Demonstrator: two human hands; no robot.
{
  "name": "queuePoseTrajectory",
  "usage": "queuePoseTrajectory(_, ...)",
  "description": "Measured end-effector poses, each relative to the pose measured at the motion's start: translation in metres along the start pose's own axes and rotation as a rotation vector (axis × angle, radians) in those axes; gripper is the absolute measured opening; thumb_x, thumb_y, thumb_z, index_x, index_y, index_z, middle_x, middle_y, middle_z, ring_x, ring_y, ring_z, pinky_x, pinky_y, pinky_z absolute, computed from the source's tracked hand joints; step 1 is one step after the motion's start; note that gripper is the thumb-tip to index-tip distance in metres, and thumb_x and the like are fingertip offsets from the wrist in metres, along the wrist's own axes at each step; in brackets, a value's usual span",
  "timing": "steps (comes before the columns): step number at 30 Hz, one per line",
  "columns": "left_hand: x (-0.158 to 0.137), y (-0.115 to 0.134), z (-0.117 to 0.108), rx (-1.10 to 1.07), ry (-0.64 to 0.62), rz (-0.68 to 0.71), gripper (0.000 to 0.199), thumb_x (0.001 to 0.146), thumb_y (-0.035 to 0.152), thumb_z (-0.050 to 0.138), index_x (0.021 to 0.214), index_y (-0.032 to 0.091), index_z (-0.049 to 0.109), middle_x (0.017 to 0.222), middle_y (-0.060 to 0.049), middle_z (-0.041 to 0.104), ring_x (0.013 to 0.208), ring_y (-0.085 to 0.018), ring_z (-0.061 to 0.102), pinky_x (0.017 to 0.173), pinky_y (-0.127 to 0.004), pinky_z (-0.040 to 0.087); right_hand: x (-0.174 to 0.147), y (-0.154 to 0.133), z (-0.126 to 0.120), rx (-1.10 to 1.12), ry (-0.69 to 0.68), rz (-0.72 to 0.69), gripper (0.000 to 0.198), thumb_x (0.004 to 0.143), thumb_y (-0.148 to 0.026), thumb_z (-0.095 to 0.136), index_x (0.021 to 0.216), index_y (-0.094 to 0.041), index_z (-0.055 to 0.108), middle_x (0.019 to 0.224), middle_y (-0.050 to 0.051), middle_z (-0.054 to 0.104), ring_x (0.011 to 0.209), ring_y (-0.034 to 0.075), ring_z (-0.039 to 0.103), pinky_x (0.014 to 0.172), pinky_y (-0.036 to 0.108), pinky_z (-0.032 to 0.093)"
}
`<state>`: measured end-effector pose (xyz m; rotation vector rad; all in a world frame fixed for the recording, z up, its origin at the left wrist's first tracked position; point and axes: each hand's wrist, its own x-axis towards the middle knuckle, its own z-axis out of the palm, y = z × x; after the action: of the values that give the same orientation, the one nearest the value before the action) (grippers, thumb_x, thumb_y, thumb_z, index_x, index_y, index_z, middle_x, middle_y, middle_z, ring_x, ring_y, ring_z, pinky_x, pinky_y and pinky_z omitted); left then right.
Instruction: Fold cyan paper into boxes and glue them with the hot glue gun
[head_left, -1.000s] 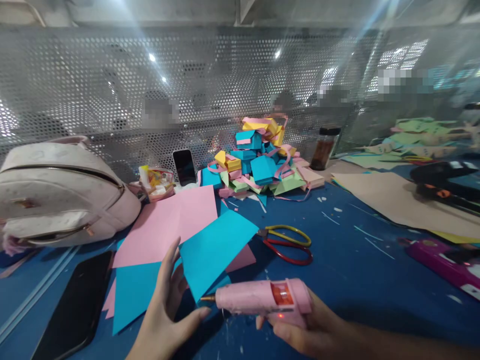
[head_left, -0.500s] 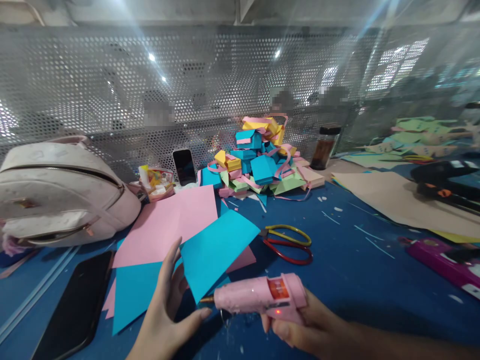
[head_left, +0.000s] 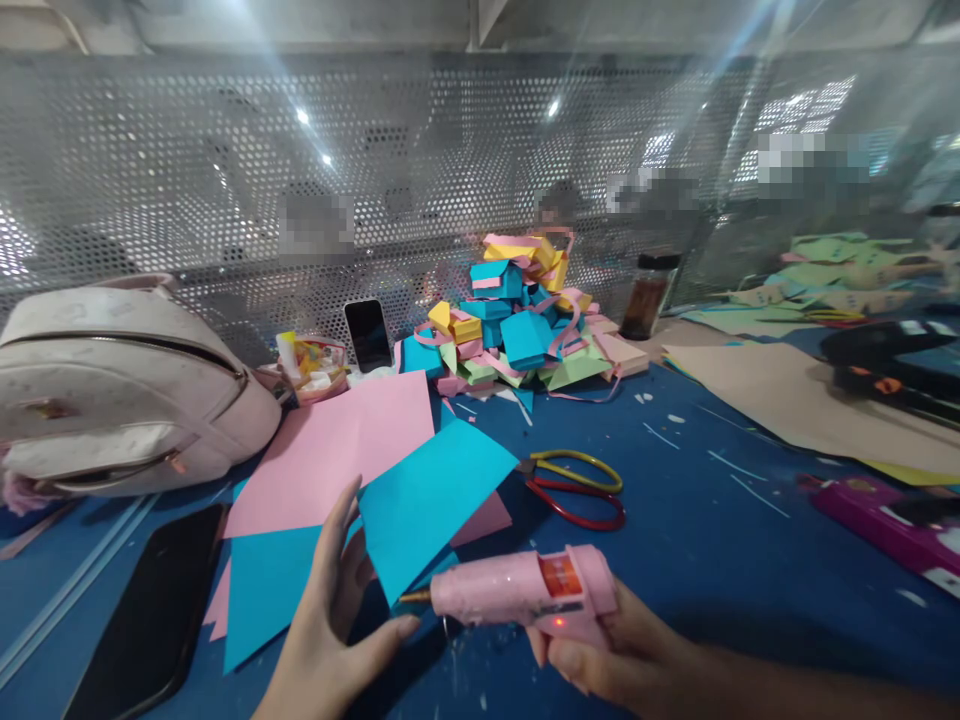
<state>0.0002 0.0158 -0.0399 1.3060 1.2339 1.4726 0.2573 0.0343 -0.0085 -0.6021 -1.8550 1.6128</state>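
A blue sheet of paper [head_left: 435,500], tilted up over other sheets, has its left edge at the fingers of my left hand [head_left: 337,610]. Some of those fingers go behind the paper, while the thumb stands apart below its lower corner. My right hand [head_left: 592,640] is wrapped round the handle of a pink hot glue gun [head_left: 495,588] with a lit red light. Its brass nozzle points left and meets or nearly meets the paper's lower corner. Thin strands of glue hang beneath the nozzle. Beneath lie a pink sheet [head_left: 337,450] and another blue sheet [head_left: 270,580].
Scissors [head_left: 576,485] with yellow and red handles lie right of the paper. Behind is a pile of folded paper boxes [head_left: 525,335]. A phone [head_left: 150,610] and a pale backpack [head_left: 127,380] are left; a purple tool [head_left: 885,520] and a black stapler [head_left: 885,360] are right.
The glue gun has shifted very slightly to the right. The blue sheet and my left hand have barely moved.
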Motion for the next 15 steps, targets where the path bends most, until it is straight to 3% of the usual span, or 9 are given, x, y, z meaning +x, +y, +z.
queuePoseTrajectory(4, 0.0007, -0.0001, 0.0006, -0.006, -0.007, 0.024, 0.088, 0.06, 0.039, 0.086, 0.137, 0.039, 0.044, 0.157, -0.001, 0.027, 0.145, -0.036, 0.015, 0.117, -0.052, 0.003, 0.0008, -0.0008, 0.0, 0.017, -0.013, -0.012, 0.039, 0.089, -0.054, 0.051, 0.086, -0.017, 0.065, 0.064, -0.002, 0.041, 0.054, 0.01, 0.036, 0.051, 0.02, 0.04)
queuePoseTrajectory(15, -0.0013, 0.0011, 0.0012, 0.012, 0.028, -0.017, 0.091, 0.059, 0.04, 0.085, 0.139, 0.037, 0.042, 0.154, -0.004, 0.033, 0.143, -0.037, 0.022, 0.118, -0.05, 0.012, -0.0052, 0.0031, 0.0039, 0.049, 0.07, 0.044, 0.038, 0.089, -0.053, 0.054, 0.082, -0.016, 0.062, 0.062, -0.003, 0.04, 0.055, 0.009, 0.037, 0.057, 0.022, 0.044)
